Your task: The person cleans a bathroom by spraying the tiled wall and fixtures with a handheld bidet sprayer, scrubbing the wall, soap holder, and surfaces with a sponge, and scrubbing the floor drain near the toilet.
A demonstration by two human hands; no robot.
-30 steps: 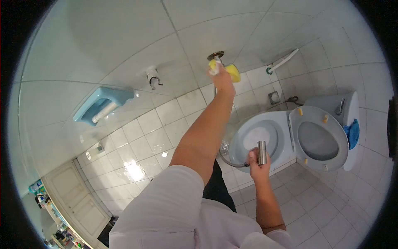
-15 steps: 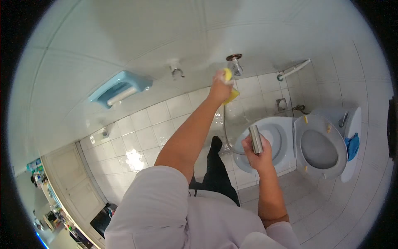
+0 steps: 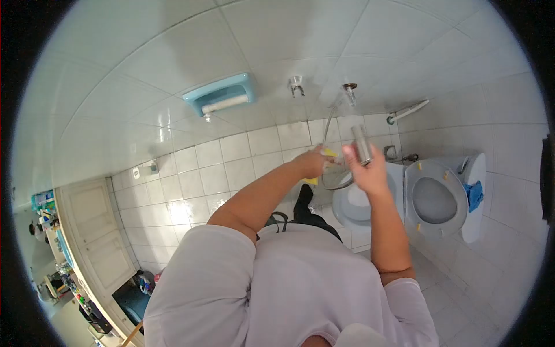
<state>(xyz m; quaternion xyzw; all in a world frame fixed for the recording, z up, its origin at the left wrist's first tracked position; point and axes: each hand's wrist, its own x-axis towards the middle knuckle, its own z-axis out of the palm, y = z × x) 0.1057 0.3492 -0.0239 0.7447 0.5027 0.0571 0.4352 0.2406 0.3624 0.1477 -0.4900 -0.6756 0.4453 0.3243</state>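
My left hand [image 3: 311, 163] is closed on a yellow sponge [image 3: 311, 181], parts of which show on both sides of the fingers. Just to the right, my right hand [image 3: 367, 170] grips a shiny metal cylinder that looks like a hand sprayer [image 3: 362, 143], its end tilted up toward the wall. A thin grey hose [image 3: 327, 128] runs from the wall tap [image 3: 350, 95] down past my left hand and loops toward my right hand. Where it joins the sprayer is hidden. Both hands are above the floor, with the right one over the edge of the toilet bowl [image 3: 350, 213].
The raised toilet lid and seat [image 3: 435, 202] stand to the right, a blue cloth [image 3: 474, 195] beside them. On the wall are a blue paper holder [image 3: 222, 95], a hook bracket [image 3: 296, 85] and a white pipe [image 3: 410, 110]. A pale cabinet [image 3: 95, 231] is at left.
My left hand has come down from the wall tap with the sponge, nearer my body. My right hand has raised the sprayer toward the wall. The view has shifted.
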